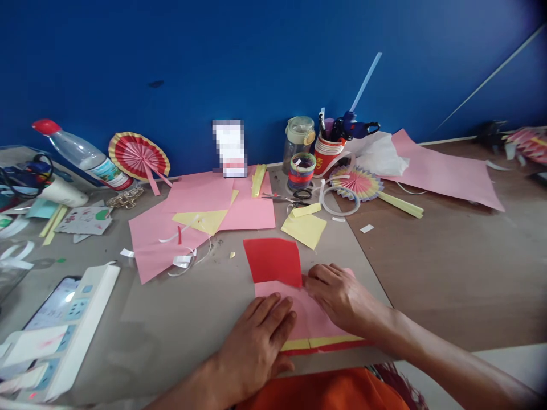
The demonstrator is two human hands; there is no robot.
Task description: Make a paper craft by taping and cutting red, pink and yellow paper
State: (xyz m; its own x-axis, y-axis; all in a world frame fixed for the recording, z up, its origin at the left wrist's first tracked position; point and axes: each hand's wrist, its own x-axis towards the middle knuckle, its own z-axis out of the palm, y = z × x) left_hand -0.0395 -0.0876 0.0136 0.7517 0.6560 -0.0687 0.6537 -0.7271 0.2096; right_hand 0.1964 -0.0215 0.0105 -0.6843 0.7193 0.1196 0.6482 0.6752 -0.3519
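Note:
In the head view, a pink sheet of paper (301, 319) lies near the table's front edge, with yellow and red strips along its lower border. A red piece of paper (273, 261) meets its upper left part. My left hand (267, 336) rests on the left side of the pink sheet, fingers stretched out. On the right side, my right hand (335, 293) has its fingers curled closed over the sheet, touching or close to the lower right corner of the red piece. What its fingertips hold, if anything, is hidden.
Pink sheets (252, 213), yellow paper (304, 228) and scissors (294, 199) lie ahead. Behind them stand a tape-wrapped cup (301, 177), a red paper cup with tools (327, 151) and paper fans (139, 156). A power strip (81, 330) is at the left.

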